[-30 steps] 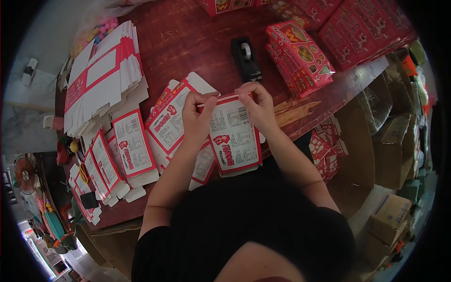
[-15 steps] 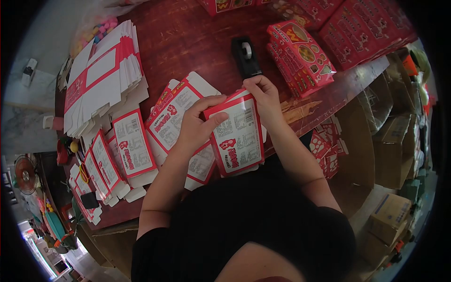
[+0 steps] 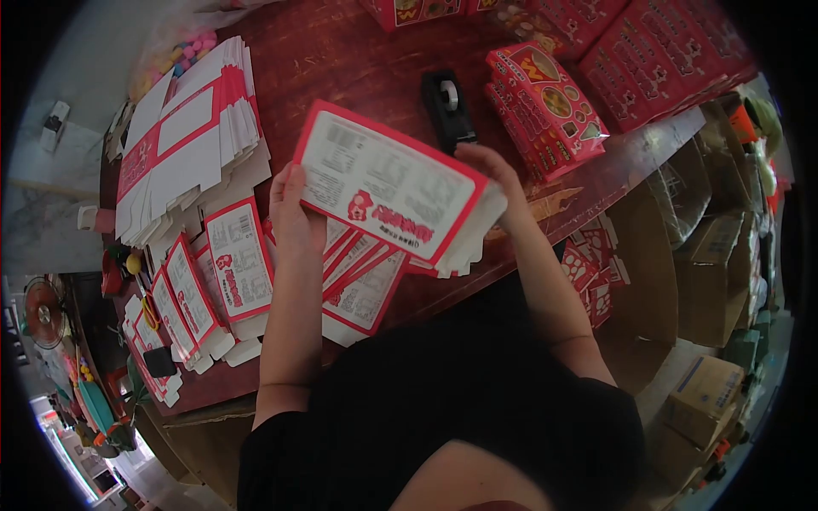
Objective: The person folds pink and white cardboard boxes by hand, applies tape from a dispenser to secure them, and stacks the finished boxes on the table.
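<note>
A red-bordered white carton (image 3: 383, 183) with printed text and a pink cartoon is held up above the table, tilted. My left hand (image 3: 295, 209) closes around its lower left corner. At the opposite end, beside the white flaps, my right hand (image 3: 503, 183) grips it; some of its fingers are hidden. Several flat cartons of the same print (image 3: 366, 289) lie under and beside the left forearm. Just beyond the right hand is a black tape dispenser (image 3: 449, 111).
Red printed boxes (image 3: 545, 111) stand right of the dispenser, with more red boxes (image 3: 656, 60) at the far right. A tall pile of flat cartons (image 3: 192, 145) sits at the left, with other cartons (image 3: 237, 260) fanned nearer. Brown cardboard boxes (image 3: 703, 396) are off the right edge.
The carton has turned from upright to lying sideways and moved up and left. My left hand has shifted to its lower left corner; my right hand has moved to its right end.
</note>
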{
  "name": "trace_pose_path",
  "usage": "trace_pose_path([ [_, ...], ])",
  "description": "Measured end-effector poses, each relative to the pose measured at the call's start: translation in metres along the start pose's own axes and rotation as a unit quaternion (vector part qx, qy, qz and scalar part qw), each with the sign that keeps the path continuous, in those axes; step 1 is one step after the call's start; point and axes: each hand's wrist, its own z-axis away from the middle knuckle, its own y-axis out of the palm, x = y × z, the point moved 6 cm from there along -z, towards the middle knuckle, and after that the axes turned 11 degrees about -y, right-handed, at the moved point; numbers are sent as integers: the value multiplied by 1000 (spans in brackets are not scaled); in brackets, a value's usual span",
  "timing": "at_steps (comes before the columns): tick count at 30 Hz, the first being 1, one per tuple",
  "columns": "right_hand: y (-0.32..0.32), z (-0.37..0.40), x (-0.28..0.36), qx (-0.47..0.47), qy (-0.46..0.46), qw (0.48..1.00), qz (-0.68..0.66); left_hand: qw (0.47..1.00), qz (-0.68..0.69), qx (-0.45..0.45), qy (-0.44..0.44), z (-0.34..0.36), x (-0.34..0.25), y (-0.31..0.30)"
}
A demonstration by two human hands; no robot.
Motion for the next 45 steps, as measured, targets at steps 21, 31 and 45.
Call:
trace_pose_path([
  [21,57,11,59,54,16,998,-39,854,-504,107,-71,53,28,66],
  [31,53,15,34,25,23,999,-13,926,-335,172,27,59,44,59],
  [45,50,17,36,1,-96,992,-88,946,-213,146,197,46,37,50],
])
